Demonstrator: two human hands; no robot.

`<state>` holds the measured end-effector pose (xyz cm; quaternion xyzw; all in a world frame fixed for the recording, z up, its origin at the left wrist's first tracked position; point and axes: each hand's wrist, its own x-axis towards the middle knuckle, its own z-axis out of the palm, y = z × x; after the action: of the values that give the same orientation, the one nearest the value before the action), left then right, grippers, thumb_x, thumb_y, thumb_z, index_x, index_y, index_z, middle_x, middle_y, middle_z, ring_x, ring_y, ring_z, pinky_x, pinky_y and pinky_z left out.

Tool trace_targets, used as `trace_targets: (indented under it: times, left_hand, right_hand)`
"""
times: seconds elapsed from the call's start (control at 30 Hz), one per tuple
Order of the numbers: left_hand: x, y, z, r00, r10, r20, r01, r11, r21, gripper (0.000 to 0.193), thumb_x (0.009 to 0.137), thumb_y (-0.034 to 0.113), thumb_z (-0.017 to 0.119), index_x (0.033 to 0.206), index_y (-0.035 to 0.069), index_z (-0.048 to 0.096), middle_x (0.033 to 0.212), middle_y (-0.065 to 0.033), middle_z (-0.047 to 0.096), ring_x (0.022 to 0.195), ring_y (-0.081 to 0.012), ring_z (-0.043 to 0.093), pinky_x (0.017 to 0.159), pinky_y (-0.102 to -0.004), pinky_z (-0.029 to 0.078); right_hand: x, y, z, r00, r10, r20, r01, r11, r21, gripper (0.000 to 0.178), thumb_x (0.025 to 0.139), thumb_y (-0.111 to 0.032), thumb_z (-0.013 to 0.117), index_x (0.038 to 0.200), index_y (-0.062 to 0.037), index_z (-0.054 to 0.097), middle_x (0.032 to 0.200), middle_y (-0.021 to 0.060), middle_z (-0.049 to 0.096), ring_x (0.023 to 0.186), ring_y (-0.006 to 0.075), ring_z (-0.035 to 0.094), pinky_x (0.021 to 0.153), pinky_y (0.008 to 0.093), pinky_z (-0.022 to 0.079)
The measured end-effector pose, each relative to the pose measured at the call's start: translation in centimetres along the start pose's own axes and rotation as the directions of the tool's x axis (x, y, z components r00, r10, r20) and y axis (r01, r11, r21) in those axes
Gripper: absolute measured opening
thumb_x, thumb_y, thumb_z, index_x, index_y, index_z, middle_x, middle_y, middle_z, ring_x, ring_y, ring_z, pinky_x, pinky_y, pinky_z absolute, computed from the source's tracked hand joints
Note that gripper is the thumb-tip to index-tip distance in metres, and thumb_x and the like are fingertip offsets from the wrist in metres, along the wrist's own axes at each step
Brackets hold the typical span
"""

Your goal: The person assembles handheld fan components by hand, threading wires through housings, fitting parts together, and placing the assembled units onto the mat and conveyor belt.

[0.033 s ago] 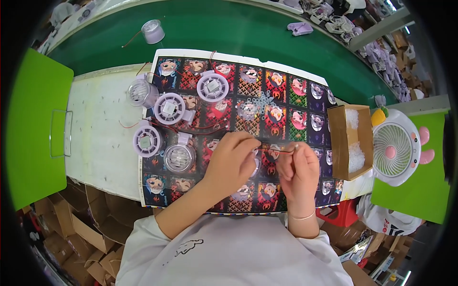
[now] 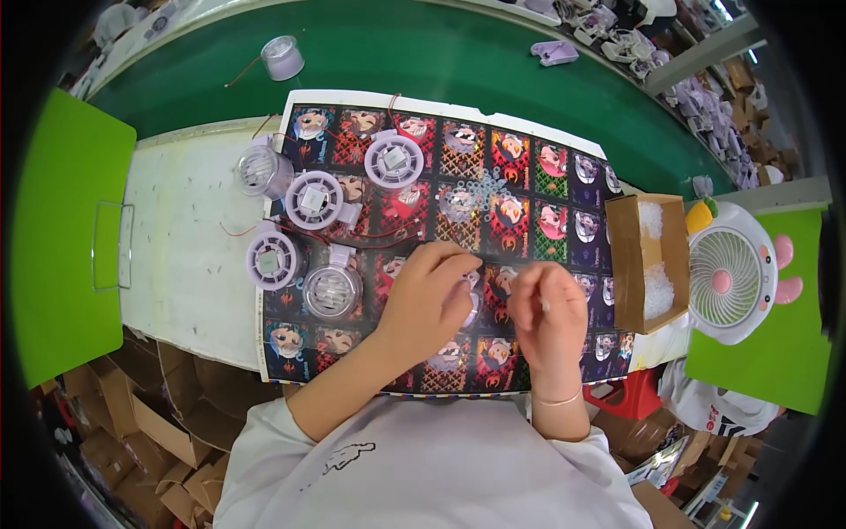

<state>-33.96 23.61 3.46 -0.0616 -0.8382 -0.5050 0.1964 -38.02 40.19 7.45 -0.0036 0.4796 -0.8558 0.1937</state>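
My left hand (image 2: 427, 295) is closed around a lilac round fan part (image 2: 474, 300). Only its right edge shows past the fingers. To its right, my right hand (image 2: 551, 309) is raised with the fingers curled together. Something small and pale shows at its fingertips, too small to name. Left of my left hand, several lilac fan housings with clear covers and thin red wires stand about. Among them are one lying grille up (image 2: 332, 293), one showing a square plate (image 2: 314, 201) and another farther off (image 2: 394, 160). Small clear rings (image 2: 480, 196) lie loose beyond my hands.
A printed sheet (image 2: 423, 381) covers the white table (image 2: 185, 264). At right stand a cardboard box (image 2: 624, 264) with clear small pieces and a white fan with pink ears (image 2: 736, 273). A green belt (image 2: 423, 62) runs along the back, carrying another housing (image 2: 283, 59) and a lilac part (image 2: 554, 54).
In the earlier frame a dark red wire ran taut between my hands; now it no longer shows there. My right hand has shifted slightly and its fingers have curled. My left hand stays put.
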Motion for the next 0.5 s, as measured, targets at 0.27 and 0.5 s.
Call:
trace_targets:
  times: [0.27, 0.5]
  left_hand:
    - [-0.5, -0.1, 0.0, 0.982, -0.176, 0.064, 0.186, 0.958, -0.218, 0.035, 0.081, 0.0, 0.053, 0.114, -0.002, 0.065, 0.104, -0.0164, 0.059, 0.094, -0.0285, 0.059, 0.083, -0.0355, 0.047]
    - [-0.6, 0.0, -0.1, 0.977, -0.184, 0.105, 0.203, 0.955, -0.215, 0.036, 0.081, 0.004, 0.054, 0.114, -0.003, 0.065, 0.101, -0.0159, 0.06, 0.093, -0.0285, 0.06, 0.083, -0.0354, 0.047]
  right_hand:
    - [0.3, 1.7, 1.4, 0.842, -0.334, 0.424, 0.517, 0.272, -0.812, 0.032, 0.073, 0.015, 0.064, 0.101, 0.0005, 0.067, 0.094, 0.0145, 0.061, 0.081, 0.0271, 0.062, 0.069, 0.032, 0.05]
    - [0.6, 1.2, 1.1, 0.811, -0.307, 0.499, 0.574, 0.246, -0.781, 0.031, 0.072, 0.015, 0.064, 0.1, 0.0014, 0.064, 0.094, 0.0144, 0.06, 0.079, 0.0269, 0.061, 0.067, 0.0324, 0.05]
